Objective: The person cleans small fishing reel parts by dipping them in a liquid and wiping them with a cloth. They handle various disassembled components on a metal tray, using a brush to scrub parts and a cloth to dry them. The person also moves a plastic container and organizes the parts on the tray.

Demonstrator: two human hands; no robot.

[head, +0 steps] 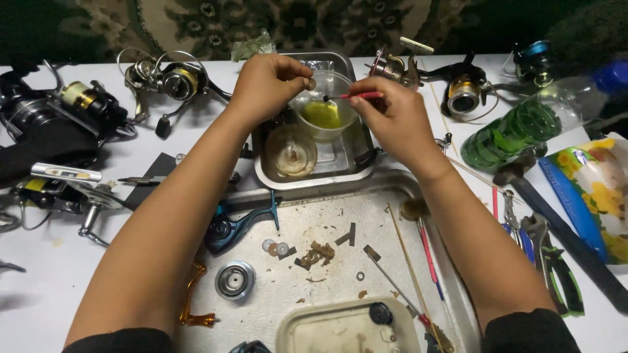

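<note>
Near, a spool [235, 280] lies on the tray [451, 287]. Farther, over the cup [325, 108] in the far pan [307, 176], the left hand [265, 85] pinches a small washer [311, 84]; the right hand [391, 117] grips a red brush [356, 96], tip just beside the washer.

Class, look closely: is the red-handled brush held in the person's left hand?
No, the right hand holds the red-handled brush; the left hand pinches a small round part.

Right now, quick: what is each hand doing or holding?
Left hand: fingers pinched shut on a small round part above the clear cup.
Right hand: fingers closed on a thin red brush, tip toward that part.
</note>
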